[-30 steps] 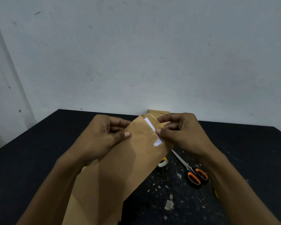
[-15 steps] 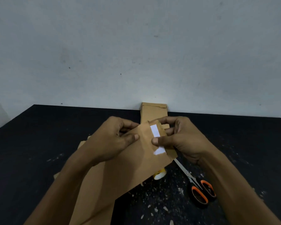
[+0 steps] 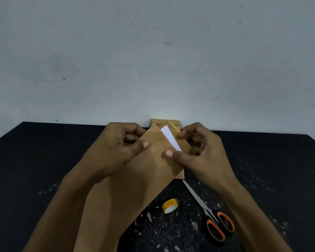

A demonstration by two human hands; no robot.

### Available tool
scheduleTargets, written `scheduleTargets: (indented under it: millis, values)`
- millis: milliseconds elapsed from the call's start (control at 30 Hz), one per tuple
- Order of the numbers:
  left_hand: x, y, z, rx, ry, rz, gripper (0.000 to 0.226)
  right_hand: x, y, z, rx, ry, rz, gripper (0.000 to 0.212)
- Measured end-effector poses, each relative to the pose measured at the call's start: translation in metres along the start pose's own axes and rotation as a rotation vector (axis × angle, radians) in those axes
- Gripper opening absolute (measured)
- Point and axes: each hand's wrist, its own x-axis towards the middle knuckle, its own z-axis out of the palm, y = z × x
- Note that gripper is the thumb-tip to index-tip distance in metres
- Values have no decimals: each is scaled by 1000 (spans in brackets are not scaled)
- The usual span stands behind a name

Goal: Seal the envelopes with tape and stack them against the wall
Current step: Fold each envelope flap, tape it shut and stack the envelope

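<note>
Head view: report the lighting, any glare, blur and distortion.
Head view: dim, even light; the black table goes nearly featureless. Only the white strip on the held envelope looks blown out. The right hand is slightly smeared. Scissors and tape roll stay sharp. Wide-angle bending shows at the table's far corners.

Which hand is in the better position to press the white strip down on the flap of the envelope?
The right hand, probably. Its thumb already lies at the lower end of the white strip and its fingers curl behind the flap. The left hand pinches the envelope farther from the strip, steadying it.
</note>
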Motion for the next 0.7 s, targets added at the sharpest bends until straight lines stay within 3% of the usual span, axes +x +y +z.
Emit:
scheduleTargets:
  millis: [167, 467, 700]
  values:
    - [-22, 7, 14, -44, 7, 91, 12, -28, -2, -9, -93, 49, 16, 48]
    - [-56, 34, 16, 155, -32, 238, 18, -66, -48, -9, -164, 18, 5, 29]
    - [-75, 46, 7, 233, -27, 306, 25, -80, -67, -5, -310, -19, -117, 20]
